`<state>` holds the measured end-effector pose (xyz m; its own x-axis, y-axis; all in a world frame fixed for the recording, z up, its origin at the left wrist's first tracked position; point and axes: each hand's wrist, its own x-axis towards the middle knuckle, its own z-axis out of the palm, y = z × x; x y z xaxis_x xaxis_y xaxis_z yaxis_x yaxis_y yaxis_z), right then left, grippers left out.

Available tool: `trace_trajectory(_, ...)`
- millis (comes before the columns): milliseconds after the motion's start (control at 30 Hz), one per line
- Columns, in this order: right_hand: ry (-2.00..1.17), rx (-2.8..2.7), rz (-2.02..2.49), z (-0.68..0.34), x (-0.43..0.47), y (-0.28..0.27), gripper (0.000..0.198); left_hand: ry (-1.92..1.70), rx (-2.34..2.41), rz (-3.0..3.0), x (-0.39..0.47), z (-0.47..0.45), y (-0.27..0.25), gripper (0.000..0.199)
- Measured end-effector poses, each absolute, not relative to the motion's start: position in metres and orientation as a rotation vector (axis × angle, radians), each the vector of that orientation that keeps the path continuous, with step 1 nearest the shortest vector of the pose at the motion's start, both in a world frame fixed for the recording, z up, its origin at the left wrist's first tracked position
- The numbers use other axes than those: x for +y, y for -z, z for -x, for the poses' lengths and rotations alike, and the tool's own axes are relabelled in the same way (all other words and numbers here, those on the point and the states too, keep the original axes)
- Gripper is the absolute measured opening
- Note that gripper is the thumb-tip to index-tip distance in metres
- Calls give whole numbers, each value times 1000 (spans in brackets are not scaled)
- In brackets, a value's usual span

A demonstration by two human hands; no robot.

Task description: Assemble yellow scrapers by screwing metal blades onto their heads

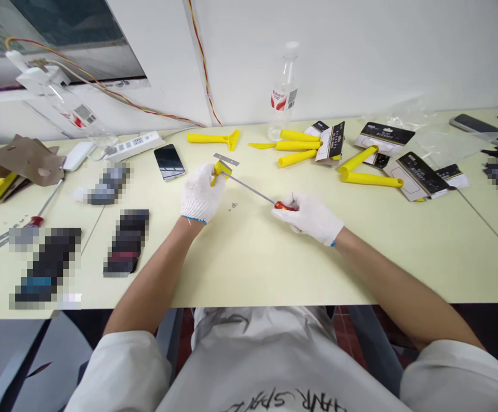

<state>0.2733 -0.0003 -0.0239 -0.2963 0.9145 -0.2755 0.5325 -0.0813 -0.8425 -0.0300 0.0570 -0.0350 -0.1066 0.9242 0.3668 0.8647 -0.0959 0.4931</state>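
Yellow scraper [220,169] held just above the tabletop [253,269]; left hand [201,194], gloved, has its grip closed on it, likely bracing it against the screwdriver [253,189]. Right hand [311,217] grips the red handle [285,206], shaft slanting away to the scraper. 2 forearms [156,274] angle inward. Small metal bits [233,206] lie between, perhaps kept within reach.

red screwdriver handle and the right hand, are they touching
Touching. The head view shows it: the gloved right hand grips the red screwdriver handle, whose front end pokes out past the glove with no gap between them.
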Motion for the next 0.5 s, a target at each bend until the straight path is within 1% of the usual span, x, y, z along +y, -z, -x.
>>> trace_trajectory(67, -926, -1891, 1608, -271, -1, 29, 38, -995, 2034, -2058, 58, 32, 37, 4)
trace_trajectory(100, -779, -1932, 1613, -270, -1, 31, 36, -998, 2032, -2064, 58, 33, 38, 5)
trace_trajectory(133, -705, -1963, 1610, -269, -1, 31, 34, -1001, 2030, -2068, 59, 33, 39, 5)
trace_trajectory(167, -715, -1978, 1601, -269, -1, 31, 35, -1003, 2028, -2070, 59, 33, 40, 6)
trace_trajectory(200, -817, -1974, 1593, -269, -1, 29, 38, -1005, 2025, -2073, 59, 33, 40, 6)
trace_trajectory(300, -1410, -1859, 1562, -271, -1, 24, 50, -1008, 2021, -2072, 59, 33, 41, 7)
trace_trajectory(333, -1551, -1810, 1552, -272, 0, 23, 50, -1012, 2018, -2069, 59, 33, 41, 7)
trace_trajectory(367, -1592, -1781, 1556, -272, 0, 23, 47, -1018, 2013, -2066, 59, 33, 41, 7)
trace_trajectory(400, -1531, -1783, 1573, -272, 0, 23, 44, -1024, 2009, -2064, 59, 33, 41, 7)
trace_trajectory(433, -1385, -1814, 1595, -271, 0, 25, 41, -1026, 2005, -2063, 59, 34, 41, 7)
trace_trajectory(500, -1007, -1919, 1618, -269, 0, 30, 34, -1025, 2007, -2066, 59, 35, 41, 6)
